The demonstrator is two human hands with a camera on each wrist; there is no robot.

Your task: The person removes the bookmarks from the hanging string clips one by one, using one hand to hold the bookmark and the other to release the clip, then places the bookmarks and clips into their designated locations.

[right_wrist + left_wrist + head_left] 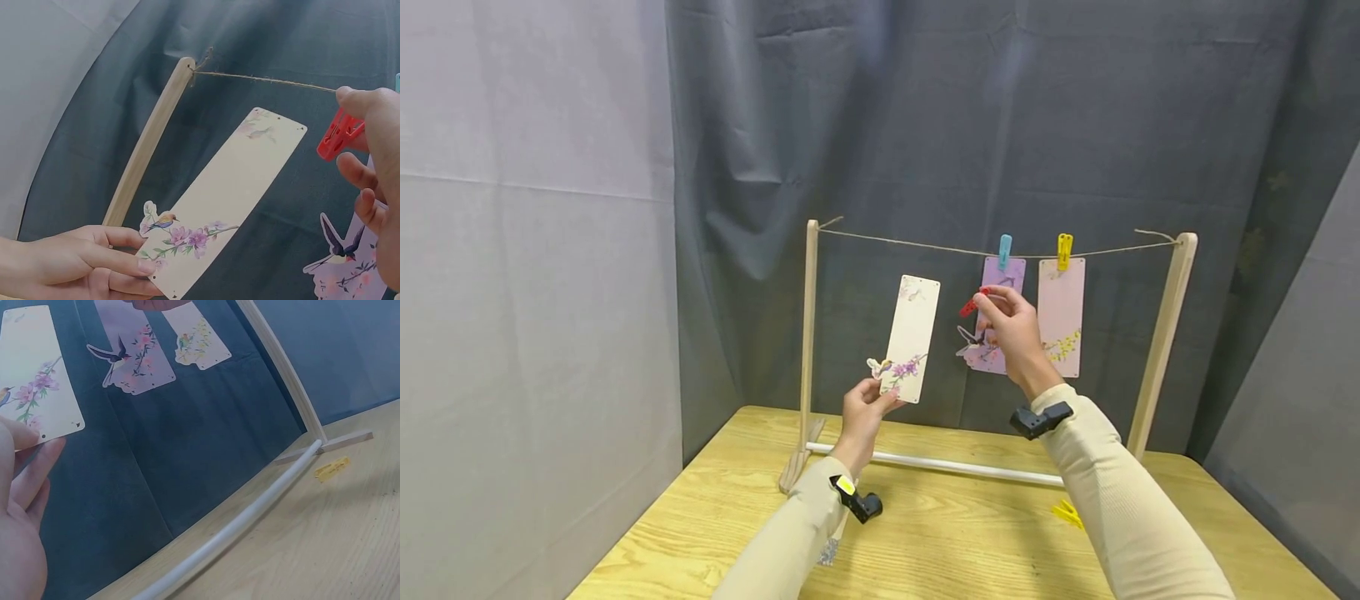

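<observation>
A cream bookmark (912, 329) with purple blossoms and a small bird is pinched at its lower end by my left hand (862, 418); it stands nearly upright, below the twine (910, 242). My right hand (1017, 337) pinches a red clothespin (339, 134) between thumb and fingers, to the right of the cream bookmark and apart from it. Behind that hand a purple bookmark (994, 362) with a swallow hangs from the twine by a blue clothespin (1004, 252). Beside it a pink bookmark (1060, 308) hangs from a yellow clothespin (1064, 252).
Wooden posts (808, 333) at both ends hold the twine, joined low down by a white rod (940, 464). A yellow clothespin (332, 468) lies on the wooden table (955, 542) near the right post. Something with a silvery patterned end (828, 552) lies partly hidden under the left forearm.
</observation>
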